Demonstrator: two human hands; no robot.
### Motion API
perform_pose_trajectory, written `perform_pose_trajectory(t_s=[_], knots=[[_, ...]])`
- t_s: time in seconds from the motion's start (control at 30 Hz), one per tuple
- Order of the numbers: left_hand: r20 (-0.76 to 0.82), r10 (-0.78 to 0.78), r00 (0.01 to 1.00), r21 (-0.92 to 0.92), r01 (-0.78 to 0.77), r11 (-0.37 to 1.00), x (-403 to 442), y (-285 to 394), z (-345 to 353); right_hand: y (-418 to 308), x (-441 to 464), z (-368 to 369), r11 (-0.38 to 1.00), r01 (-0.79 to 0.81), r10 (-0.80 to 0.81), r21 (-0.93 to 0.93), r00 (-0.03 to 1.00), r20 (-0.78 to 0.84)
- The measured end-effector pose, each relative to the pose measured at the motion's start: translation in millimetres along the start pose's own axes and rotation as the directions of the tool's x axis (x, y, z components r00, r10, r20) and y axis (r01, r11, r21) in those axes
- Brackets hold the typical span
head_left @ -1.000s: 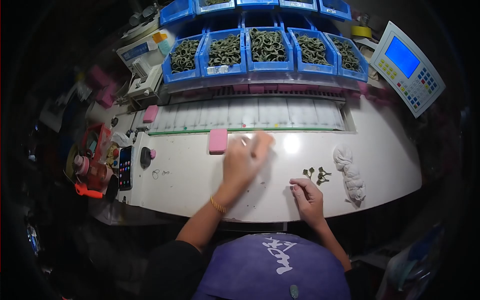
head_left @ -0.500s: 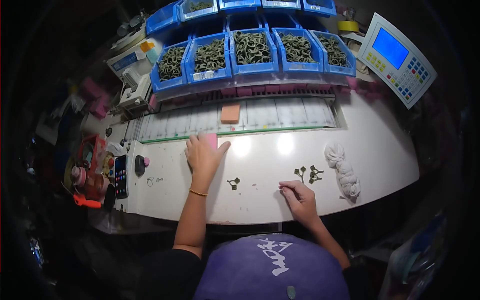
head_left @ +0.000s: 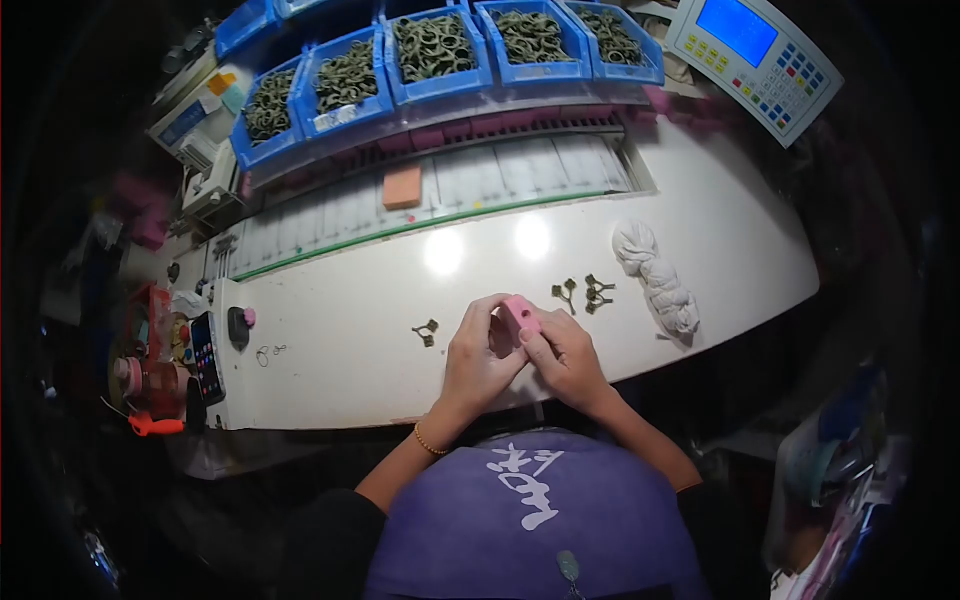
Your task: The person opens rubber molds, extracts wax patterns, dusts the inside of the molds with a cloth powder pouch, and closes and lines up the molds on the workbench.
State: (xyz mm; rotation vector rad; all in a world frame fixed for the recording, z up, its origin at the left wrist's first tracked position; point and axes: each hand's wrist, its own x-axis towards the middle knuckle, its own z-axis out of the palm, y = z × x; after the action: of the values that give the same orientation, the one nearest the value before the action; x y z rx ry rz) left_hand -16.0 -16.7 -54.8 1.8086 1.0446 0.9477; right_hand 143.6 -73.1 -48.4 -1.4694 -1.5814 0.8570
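In front of my body, over the table's near edge, a small pink block (head_left: 519, 310) with a dark round hole in its face is gripped between both hands. My left hand (head_left: 476, 362) curls around its left side, thumb toward the middle. Closed on its right side is my right hand (head_left: 570, 362), with the thumb pressed near the hole. Whether anything sits in the hole, I cannot tell. A dark green branched metal piece (head_left: 427, 333) lies left of my left hand. Similar branched pieces (head_left: 598, 294) lie beyond my right hand.
Blue bins (head_left: 440, 75) full of dark rings stand at the back. An orange block (head_left: 402, 187) rests on the white lined strip. To the right are a twisted white cloth (head_left: 655, 280) and a keypad display (head_left: 755, 60). A phone (head_left: 206, 358) stands left.
My left hand has picked up the pink block from the table's far side and brought it close to me. My right hand has moved left and joined it on the block. The camera view has shifted.
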Motion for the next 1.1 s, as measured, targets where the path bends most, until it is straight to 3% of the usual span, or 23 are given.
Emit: perform_pose_trajectory(t_s=[0.2, 0.27, 0.33, 0.4, 0.5, 0.53, 0.57, 0.6, 0.67, 0.7, 0.73, 0.77, 0.8, 0.83, 0.87, 0.93, 1.0, 1.1], knots=[[0.045, 0.1, 0.994, 0.056, -0.102, 0.993, -2.7, -8.7, 2.2, 3.5, 4.8, 16.1, 0.988, 0.087, -0.065, 0.129, 0.985, -0.162], [0.057, 0.168, 0.984, 0.071, -0.171, 0.983, -3.6, -12.1, 0.7, 11.7, 7.9, 16.1, 0.978, 0.074, -0.047, 0.197, 0.989, -0.141], [0.07, 0.133, 0.989, 0.058, -0.137, 0.989, -3.3, -8.9, -0.9, 15.6, 7.2, 16.1, 0.963, 0.061, -0.03, 0.261, 0.993, -0.118], [0.076, 0.1, 0.992, 0.047, -0.103, 0.994, -1.9, -6.4, -1.7, 16.2, 7.5, 16.9, 0.928, -0.063, 0.109, 0.367, 0.989, -0.105], [0.096, 0.079, 0.992, 0.03, -0.082, 0.996, -1.7, -8.2, -3.1, 16.0, 9.9, 14.6, 0.922, -0.027, 0.083, 0.385, 0.988, -0.13], [0.093, 0.026, 0.995, -0.097, -0.017, 0.995, -2.4, -12.4, -3.0, 13.4, 9.2, 12.0, 0.922, -0.027, 0.081, 0.385, 0.989, -0.126], [0.096, -0.027, 0.995, -0.222, 0.048, 0.974, -2.9, -14.9, -3.9, 8.9, 7.8, 7.0, 0.864, -0.128, 0.205, 0.488, 0.973, -0.107], [0.093, -0.028, 0.995, -0.22, 0.048, 0.974, -2.9, -15.7, -6.8, 5.6, 6.7, 2.7, 0.782, -0.222, 0.324, 0.582, 0.943, -0.075], [0.075, -0.105, 0.992, -0.387, 0.126, 0.913, -2.0, -17.7, -13.7, 4.7, 4.6, -4.8, 0.823, -0.26, 0.348, 0.505, 0.934, -0.085], [0.073, -0.107, 0.992, -0.387, 0.127, 0.913, -1.3, -12.8, -17.0, 4.8, 3.8, -6.3, 0.856, -0.302, 0.373, 0.42, 0.923, -0.098], [0.072, -0.125, 0.99, -0.367, 0.142, 0.919, -0.8, -5.2, -21.1, 10.1, 2.8, 2.3, 0.91, -0.201, 0.289, 0.362, 0.934, -0.21], [0.073, -0.141, 0.987, -0.348, 0.158, 0.924, 0.7, 2.8, -25.3, 17.2, 2.3, 8.8, 0.909, -0.203, 0.292, 0.363, 0.933, -0.21], [0.078, -0.141, 0.987, -0.349, 0.159, 0.923, 3.3, 8.6, -31.7, 24.3, 1.9, 13.7, 0.968, -0.088, 0.158, 0.234, 0.942, -0.296], [0.089, -0.154, 0.984, -0.159, 0.167, 0.973, 6.5, 12.9, -40.4, 27.9, 1.0, 14.9, 0.996, 0.022, 0.011, 0.089, 0.932, -0.361], [0.097, -0.17, 0.981, 0.038, 0.167, 0.985, 8.4, 13.7, -46.6, 27.2, 0.0, 13.0, 0.996, 0.018, 0.015, 0.087, 0.931, -0.364], [0.146, -0.197, 0.969, -0.053, 0.207, 0.977, 9.4, 5.6, -54.0, 22.2, 0.2, 9.5, 0.948, 0.103, -0.209, -0.3, 0.914, -0.347], [0.211, -0.226, 0.951, -0.307, 0.284, 0.908, 8.5, 0.1, -53.9, 19.1, -0.7, 7.4, 0.979, 0.072, -0.13, -0.192, 0.941, -0.311], [0.295, -0.214, 0.931, -0.401, 0.323, 0.857, 13.3, 1.9, -47.4, 19.4, -0.7, -1.7, 0.998, -0.03, 0.04, 0.051, 0.976, -0.216]])
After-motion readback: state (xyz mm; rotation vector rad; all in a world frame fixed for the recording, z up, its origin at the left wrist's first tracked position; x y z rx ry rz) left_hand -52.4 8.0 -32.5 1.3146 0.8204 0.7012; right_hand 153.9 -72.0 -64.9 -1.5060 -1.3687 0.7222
